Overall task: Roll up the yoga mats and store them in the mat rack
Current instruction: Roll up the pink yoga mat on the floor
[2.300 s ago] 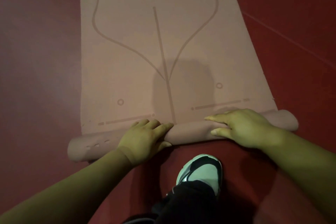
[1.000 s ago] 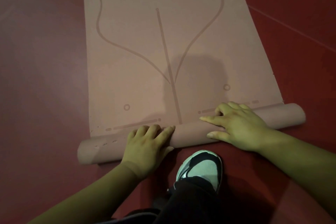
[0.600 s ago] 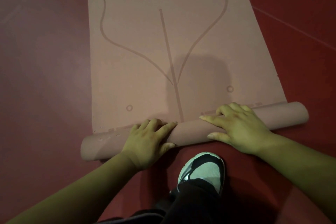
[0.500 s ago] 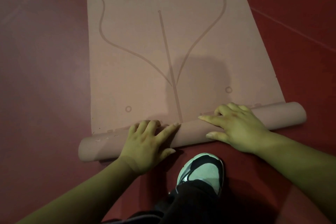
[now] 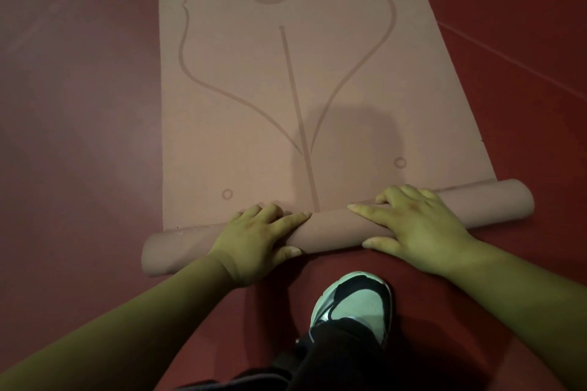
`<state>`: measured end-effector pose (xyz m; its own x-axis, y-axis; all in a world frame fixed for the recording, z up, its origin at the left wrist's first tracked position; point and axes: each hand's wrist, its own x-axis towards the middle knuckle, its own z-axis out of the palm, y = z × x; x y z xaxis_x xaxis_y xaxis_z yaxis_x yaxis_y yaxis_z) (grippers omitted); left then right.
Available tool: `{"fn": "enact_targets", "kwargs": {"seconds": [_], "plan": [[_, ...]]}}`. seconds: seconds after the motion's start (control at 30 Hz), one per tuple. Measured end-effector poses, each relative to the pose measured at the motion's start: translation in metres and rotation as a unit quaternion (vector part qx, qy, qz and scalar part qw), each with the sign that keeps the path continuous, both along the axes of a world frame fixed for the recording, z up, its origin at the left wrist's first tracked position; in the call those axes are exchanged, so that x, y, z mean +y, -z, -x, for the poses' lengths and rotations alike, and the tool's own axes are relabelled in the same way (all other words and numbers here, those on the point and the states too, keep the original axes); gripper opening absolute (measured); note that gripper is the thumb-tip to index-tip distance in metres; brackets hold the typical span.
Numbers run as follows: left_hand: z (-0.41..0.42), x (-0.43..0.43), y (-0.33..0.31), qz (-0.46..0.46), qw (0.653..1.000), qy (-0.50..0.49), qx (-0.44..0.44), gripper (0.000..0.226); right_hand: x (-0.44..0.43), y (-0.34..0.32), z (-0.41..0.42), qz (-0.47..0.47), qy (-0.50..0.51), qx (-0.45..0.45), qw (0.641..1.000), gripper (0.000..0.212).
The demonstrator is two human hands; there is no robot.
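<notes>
While most of the yoga mat (image 5: pixel 270 111) lies flat on the red floor (image 5: pixel 79 105) ahead of us, we judge the rolling step barely begun: our left hand (image 5: pixel 254 240) and right hand (image 5: pixel 416 228) both cup the roll (image 5: pixel 336 228) at the mat's near end, fingers curved over its top, thumbs behind. Next we need even forward pressure from both sides, so the roll runs straight; no rack is in view
</notes>
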<state>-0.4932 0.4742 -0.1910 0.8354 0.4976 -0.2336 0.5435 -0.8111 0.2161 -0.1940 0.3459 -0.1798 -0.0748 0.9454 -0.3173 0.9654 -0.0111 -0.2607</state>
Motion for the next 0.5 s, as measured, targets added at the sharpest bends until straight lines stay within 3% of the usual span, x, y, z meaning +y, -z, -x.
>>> {"fn": "enact_targets", "kwargs": {"seconds": [0.17,0.3,0.5], "plan": [[-0.002,-0.015,-0.008,-0.08,0.996,-0.026,-0.011,0.066,0.024,-0.006,-0.009,0.101,-0.012,0.031,0.994,0.064],[-0.001,-0.025,-0.003,-0.103,0.994,-0.04,-0.004,0.066,0.032,-0.008,-0.011,0.123,-0.011,0.045,0.991,0.065],[-0.003,0.004,0.0,-0.053,0.999,-0.012,-0.007,0.062,0.003,0.001,-0.003,-0.039,-0.016,-0.022,0.999,0.067]]}}
